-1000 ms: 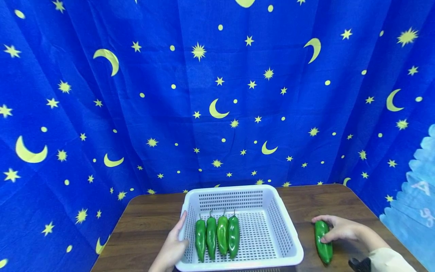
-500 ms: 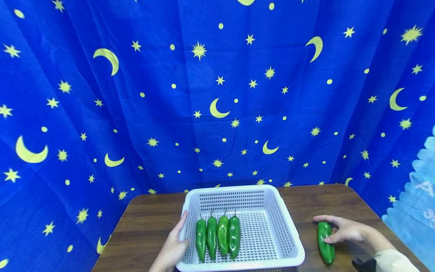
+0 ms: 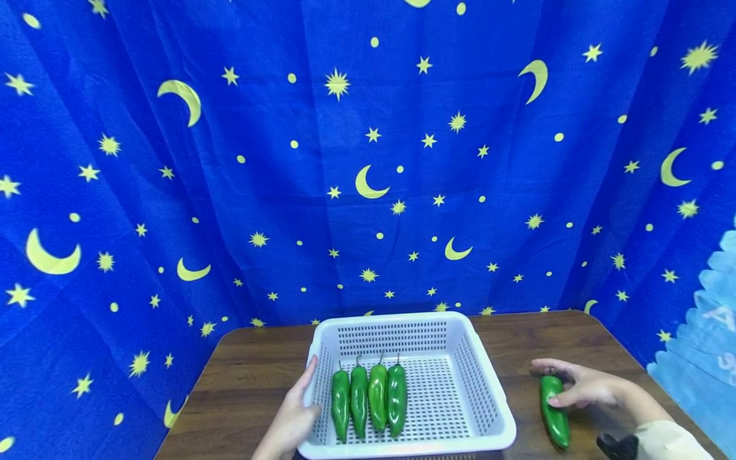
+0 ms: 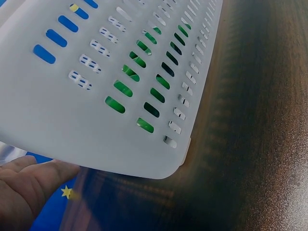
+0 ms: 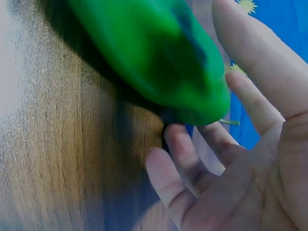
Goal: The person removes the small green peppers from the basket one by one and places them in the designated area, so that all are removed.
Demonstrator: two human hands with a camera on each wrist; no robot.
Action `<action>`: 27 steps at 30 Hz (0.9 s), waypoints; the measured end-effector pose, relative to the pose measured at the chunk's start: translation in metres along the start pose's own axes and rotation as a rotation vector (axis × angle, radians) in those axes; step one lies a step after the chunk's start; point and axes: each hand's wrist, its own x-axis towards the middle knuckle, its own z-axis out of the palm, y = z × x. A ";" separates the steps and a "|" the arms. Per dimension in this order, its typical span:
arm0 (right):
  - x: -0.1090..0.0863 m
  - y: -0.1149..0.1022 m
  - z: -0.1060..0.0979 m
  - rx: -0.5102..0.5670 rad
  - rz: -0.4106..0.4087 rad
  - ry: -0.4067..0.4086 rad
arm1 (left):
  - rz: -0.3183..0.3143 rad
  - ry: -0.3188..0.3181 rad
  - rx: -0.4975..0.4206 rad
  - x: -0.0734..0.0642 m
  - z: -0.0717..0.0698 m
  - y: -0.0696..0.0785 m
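Observation:
My left hand (image 3: 292, 414) holds a white plastic basket (image 3: 411, 446) by its left side. Its thumb overlaps the rim, and one finger points along the outside; the left wrist view shows finger ends (image 4: 53, 175) beside the perforated wall. Inside the basket, several glossy green peppers (image 3: 377, 397) lie in a row on the left, stems away from me. Another green pepper (image 3: 554, 414) lies on the tabletop to the right. Spread around its stem end is my right hand (image 3: 592, 388), the thumb overlapping it in the head view. Up close, a gap separates thumb (image 5: 264, 53) and pepper.
The brown wooden table (image 3: 259, 364) reaches back to a blue curtain (image 3: 276, 191) printed with yellow moons and stars. A light blue scalloped cloth (image 3: 707, 319) hangs at the right. A black wrist strap (image 3: 618, 445) sits by the right sleeve.
The right hand and its pepper have shifted slightly right, and more room shows between the forefinger and the stem end. The left hand, basket and peppers inside stay as they were.

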 end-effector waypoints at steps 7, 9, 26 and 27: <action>-0.004 -0.001 -0.001 0.005 0.032 0.009 | 0.003 0.003 -0.003 0.000 0.000 -0.001; -0.005 -0.001 -0.001 -0.005 0.029 0.011 | 0.015 0.002 -0.006 0.000 0.000 -0.001; -0.017 -0.007 -0.016 -0.166 -0.002 0.207 | 0.016 0.012 0.009 0.000 0.002 0.001; -0.017 -0.009 -0.016 -0.166 0.000 0.227 | 0.015 0.014 0.012 0.000 0.002 0.001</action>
